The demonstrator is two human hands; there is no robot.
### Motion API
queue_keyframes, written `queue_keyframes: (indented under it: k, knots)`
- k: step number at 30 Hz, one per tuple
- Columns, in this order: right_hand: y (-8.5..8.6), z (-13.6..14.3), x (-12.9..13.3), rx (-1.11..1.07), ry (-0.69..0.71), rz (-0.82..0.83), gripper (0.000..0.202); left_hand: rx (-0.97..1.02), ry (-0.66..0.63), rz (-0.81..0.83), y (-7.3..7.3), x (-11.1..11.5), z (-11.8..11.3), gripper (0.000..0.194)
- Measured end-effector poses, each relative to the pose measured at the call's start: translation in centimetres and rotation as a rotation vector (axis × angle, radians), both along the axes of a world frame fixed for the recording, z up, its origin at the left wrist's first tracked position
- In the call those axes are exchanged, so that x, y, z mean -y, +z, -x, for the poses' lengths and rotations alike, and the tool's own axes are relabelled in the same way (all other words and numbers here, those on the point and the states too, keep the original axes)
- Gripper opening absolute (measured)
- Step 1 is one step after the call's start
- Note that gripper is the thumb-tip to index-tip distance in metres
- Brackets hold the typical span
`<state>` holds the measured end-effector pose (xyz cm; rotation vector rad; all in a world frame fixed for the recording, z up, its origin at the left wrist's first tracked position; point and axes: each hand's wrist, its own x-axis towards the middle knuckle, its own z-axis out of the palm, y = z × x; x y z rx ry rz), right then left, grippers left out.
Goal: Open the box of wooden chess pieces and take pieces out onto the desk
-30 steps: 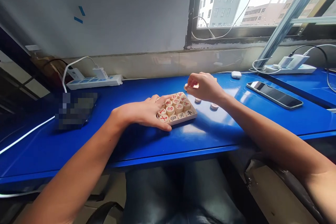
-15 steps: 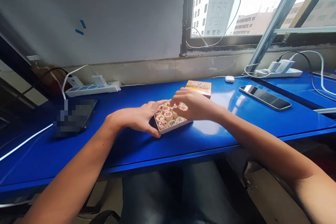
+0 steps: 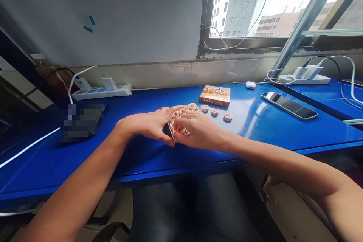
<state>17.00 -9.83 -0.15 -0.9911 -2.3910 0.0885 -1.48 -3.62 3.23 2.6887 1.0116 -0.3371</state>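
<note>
A shallow open box (image 3: 171, 132) of Chinese chess pieces (image 3: 186, 108) rests on the blue table, the round wooden pieces marked with red and dark characters. My left hand (image 3: 151, 124) clasps the box's left side, thumb at the near corner and fingers along the far edge. Over the near-left part of the box, my right hand (image 3: 195, 130) is closed, thumb and fingertips pinching a piece there. It covers much of the box's right side. Three loose pieces, one of them the nearest disc (image 3: 228, 117), lie on the table right of the box.
Behind the loose pieces lies the orange-brown printed box lid (image 3: 214, 96). A phone (image 3: 289, 106) and a small white case (image 3: 250, 85) are to the right. At left are a dark, partly blurred device (image 3: 95, 121) and a white power strip (image 3: 102, 92); another strip (image 3: 304, 79) stands back right.
My right hand has moved from the box's far right part toward me and left, to its near-left pieces. The three loose pieces now show. My left hand keeps its hold.
</note>
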Motion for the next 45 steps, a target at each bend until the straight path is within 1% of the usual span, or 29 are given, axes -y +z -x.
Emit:
queue_keyframes:
  k: [3,6,8,12,15,17,19,21,25,27,30,32,34,36,39,42,45]
  knots:
    - [0.5,-0.7,-0.3,-0.099,-0.093,-0.090,0.008,-0.002,0.020,0.000,0.0,0.0,0.1,0.112]
    - [1.5,-2.3,-1.1,-0.249,-0.187,-0.173,0.008,-0.007,0.044,0.006,-0.1,-0.1,0.1,0.118]
    - [1.9,-3.5,-1.8,-0.314,-0.231,-0.207,0.007,-0.015,0.069,0.001,-0.2,-0.1,0.0,0.117]
    - [2.1,-5.2,-3.1,-0.336,-0.351,-0.199,0.011,-0.009,0.097,-0.013,0.1,0.1,0.0,0.111]
    - [2.1,-5.9,-3.7,-0.319,-0.395,-0.175,0.013,-0.001,0.067,0.022,0.8,0.2,0.4,0.114]
    - [2.2,-6.3,-4.0,-0.299,-0.399,-0.163,0.013,-0.004,0.064,0.059,1.2,0.0,0.9,0.118]
    - [2.2,-6.6,-4.1,-0.271,-0.396,-0.142,0.011,-0.014,0.092,0.095,1.5,-0.3,1.5,0.120]
    - [2.0,-6.8,-4.2,-0.197,-0.393,-0.086,0.009,-0.028,0.117,0.116,1.6,-0.6,2.0,0.119]
    - [1.3,-7.1,-4.3,0.164,-0.310,0.134,0.011,-0.055,0.116,0.111,1.7,-0.7,2.0,0.116]
    - [1.2,-7.1,-4.1,0.264,-0.285,0.153,0.013,-0.069,0.120,0.096,1.6,-0.4,1.8,0.117]
    - [1.5,-6.7,-3.6,0.191,-0.280,0.027,0.012,-0.075,0.119,0.082,1.6,-0.1,1.6,0.117]
    - [1.5,-5.9,-3.2,0.124,-0.221,-0.041,0.010,-0.072,0.117,0.077,1.4,0.1,1.5,0.117]
    - [1.2,-4.9,-2.8,0.118,-0.129,-0.052,0.010,-0.072,0.107,0.065,1.3,0.1,1.5,0.116]
    - [0.7,-3.9,-2.6,0.133,-0.081,-0.027,0.008,-0.072,0.092,0.054,1.2,0.1,1.5,0.115]
    - [0.2,-3.3,-2.7,0.099,-0.088,0.022,0.008,-0.066,0.077,0.050,1.2,0.0,1.5,0.115]
    - [0.4,-3.9,-3.1,-0.006,-0.093,0.013,0.004,-0.069,0.077,0.053,1.2,0.0,1.5,0.115]
    - [0.8,-5.0,-3.9,-0.156,-0.180,-0.045,0.003,-0.080,0.085,0.056,1.2,-0.1,1.6,0.117]
